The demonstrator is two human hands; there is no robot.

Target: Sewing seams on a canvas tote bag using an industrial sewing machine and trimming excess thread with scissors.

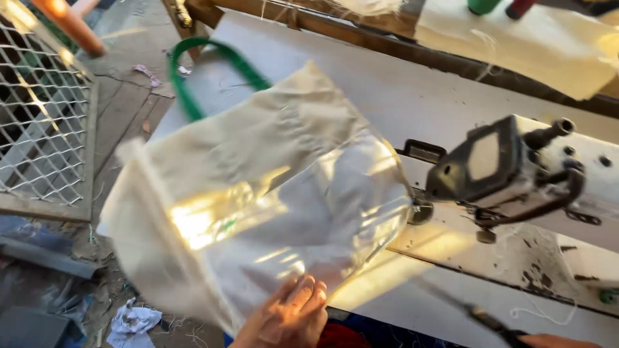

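The left hand (291, 316) holds the near edge of a cream cloth bag (258, 193) with a clear plastic front (it shines in the sun). The bag hangs in the air over the white worktop (387, 84), just beside the sewing machine (516, 174). Its green handle (193, 71) sticks out behind. Only the edge of the right hand (558, 340) shows, beside dark scissors (483, 317); its grip cannot be told.

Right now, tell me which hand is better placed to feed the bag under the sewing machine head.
Probably the left hand: it already touches the cream and clear bag. The right hand sits at the frame's edge, beside a dark tool.
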